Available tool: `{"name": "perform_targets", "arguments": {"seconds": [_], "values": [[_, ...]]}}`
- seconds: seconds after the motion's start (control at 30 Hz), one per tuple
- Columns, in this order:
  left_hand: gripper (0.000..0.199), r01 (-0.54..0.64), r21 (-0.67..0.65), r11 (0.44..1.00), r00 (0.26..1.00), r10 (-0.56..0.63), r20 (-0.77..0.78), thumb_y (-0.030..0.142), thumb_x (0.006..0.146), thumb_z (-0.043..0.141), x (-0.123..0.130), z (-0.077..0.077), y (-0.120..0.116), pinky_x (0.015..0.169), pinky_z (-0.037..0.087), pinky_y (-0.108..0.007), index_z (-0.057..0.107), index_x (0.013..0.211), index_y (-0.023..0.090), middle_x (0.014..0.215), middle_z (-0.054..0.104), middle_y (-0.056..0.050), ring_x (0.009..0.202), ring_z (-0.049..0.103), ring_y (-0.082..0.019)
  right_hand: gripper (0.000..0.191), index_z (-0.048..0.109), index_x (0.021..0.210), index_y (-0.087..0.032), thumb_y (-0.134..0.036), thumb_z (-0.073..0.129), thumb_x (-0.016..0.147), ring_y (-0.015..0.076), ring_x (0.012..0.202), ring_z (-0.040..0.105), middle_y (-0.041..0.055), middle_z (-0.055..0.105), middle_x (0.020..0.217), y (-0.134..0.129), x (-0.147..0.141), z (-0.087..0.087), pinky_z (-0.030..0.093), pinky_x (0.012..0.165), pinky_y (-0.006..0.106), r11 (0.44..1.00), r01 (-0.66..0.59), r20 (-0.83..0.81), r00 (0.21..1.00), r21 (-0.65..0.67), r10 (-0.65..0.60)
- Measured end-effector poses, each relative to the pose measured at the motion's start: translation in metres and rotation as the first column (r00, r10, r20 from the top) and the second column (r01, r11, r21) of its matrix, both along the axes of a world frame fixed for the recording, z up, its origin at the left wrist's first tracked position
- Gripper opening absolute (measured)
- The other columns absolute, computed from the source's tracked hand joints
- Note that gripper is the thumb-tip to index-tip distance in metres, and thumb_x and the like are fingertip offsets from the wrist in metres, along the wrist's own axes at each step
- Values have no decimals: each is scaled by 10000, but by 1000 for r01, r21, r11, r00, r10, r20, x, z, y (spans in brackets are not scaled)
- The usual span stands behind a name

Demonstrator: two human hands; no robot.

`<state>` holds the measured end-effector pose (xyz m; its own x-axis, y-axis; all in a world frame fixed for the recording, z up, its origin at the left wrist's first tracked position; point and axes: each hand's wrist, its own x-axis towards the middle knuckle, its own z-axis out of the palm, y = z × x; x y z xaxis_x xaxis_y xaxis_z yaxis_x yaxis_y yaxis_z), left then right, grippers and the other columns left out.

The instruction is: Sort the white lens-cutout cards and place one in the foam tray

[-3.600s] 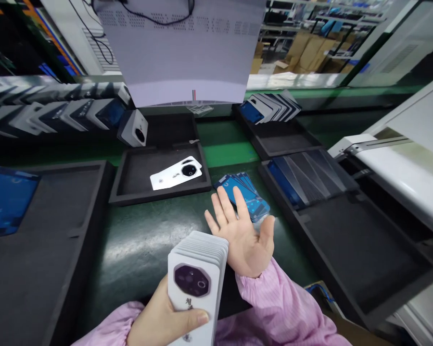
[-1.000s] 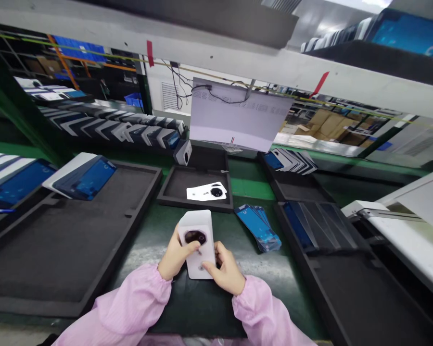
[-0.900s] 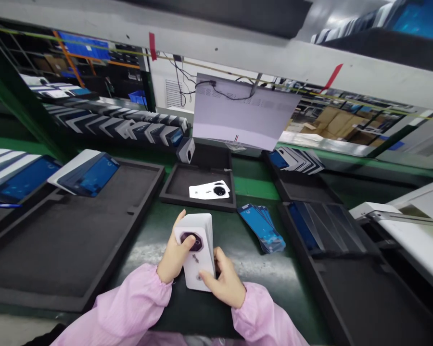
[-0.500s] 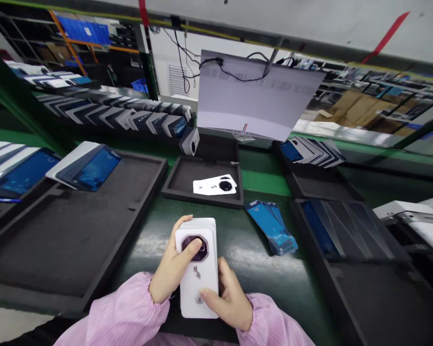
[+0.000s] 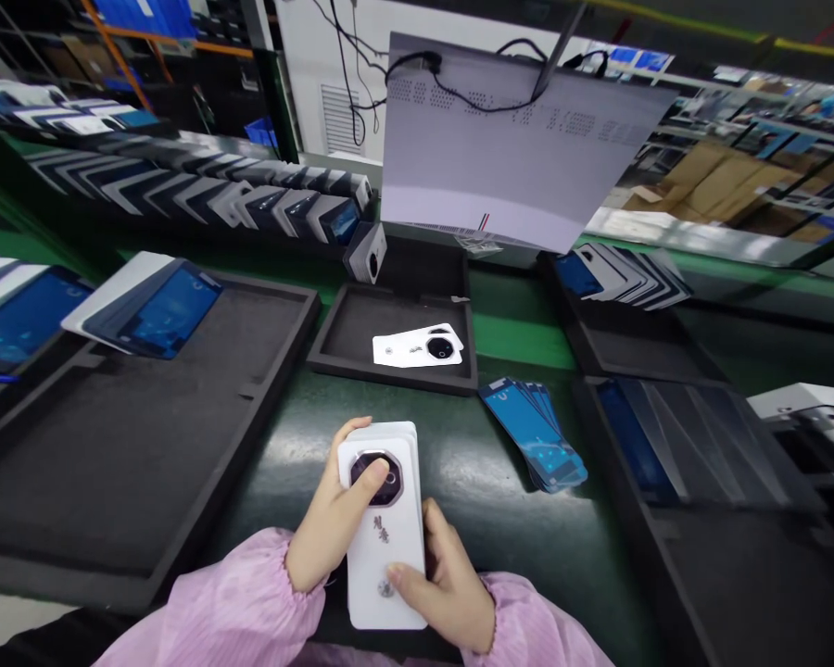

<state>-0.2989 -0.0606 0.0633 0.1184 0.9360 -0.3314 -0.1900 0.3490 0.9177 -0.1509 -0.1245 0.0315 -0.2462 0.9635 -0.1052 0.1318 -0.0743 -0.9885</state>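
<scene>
A stack of white phone back covers [image 5: 384,584], its top one bearing a dark round-cornered camera window, is held upright on the view's lower middle. My left hand [image 5: 334,509] grips the upper left side, thumb over the camera window. Around the lower right edge, my right hand [image 5: 445,579] is closed, its thumb on the top cover. Beyond them, white covers [image 5: 413,347] lie in a small black tray [image 5: 361,372]. To the right, several blue-filmed sheets [image 5: 535,431] are fanned on the dark green table [image 5: 451,459].
Large black trays stand at left [image 5: 111,463] and right [image 5: 757,574]. Blue-faced panels [image 5: 170,306] rest on the left tray's far edge. Rows of panels [image 5: 201,199] line the back left. A pale metal screen back [image 5: 500,148] rises behind the table.
The camera view has shifted slightly, so the background sits higher and a little wider. Both hands keep their hold on the covers, with almost no visible movement.
</scene>
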Motion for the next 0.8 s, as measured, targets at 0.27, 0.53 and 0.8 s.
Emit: {"name": "perform_targets", "arguments": {"seconds": [0.27, 0.53, 0.8], "values": [[501, -8, 149, 989, 999, 13, -33, 396, 799, 598, -3, -4, -6, 735, 464, -242, 381, 1236, 279, 1015, 572, -12, 817, 575, -150, 254, 455, 943, -224, -269, 589, 732, 178, 670, 572, 10, 605, 783, 0, 1, 6, 437, 587, 271, 998, -7, 70, 998, 69, 2], [602, -44, 338, 940, 997, 62, -43, 433, 711, 684, -6, -6, -14, 710, 475, -263, 408, 1215, 251, 986, 586, -29, 787, 600, -174, 363, 463, 1048, -193, -284, 584, 718, 241, 811, 572, 80, 604, 912, -4, 6, 1, 456, 723, 359, 995, -14, 230, 973, 99, -9], [789, -12, 214, 977, 998, -3, 69, 464, 760, 636, -6, -8, -5, 870, 435, -302, 222, 1409, 292, 1219, 549, -59, 1032, 569, -216, 337, 453, 1051, -219, -308, 608, 764, 175, 747, 598, 37, 621, 904, 6, 5, -3, 482, 642, 300, 985, -39, -226, 974, -166, 0]]}}
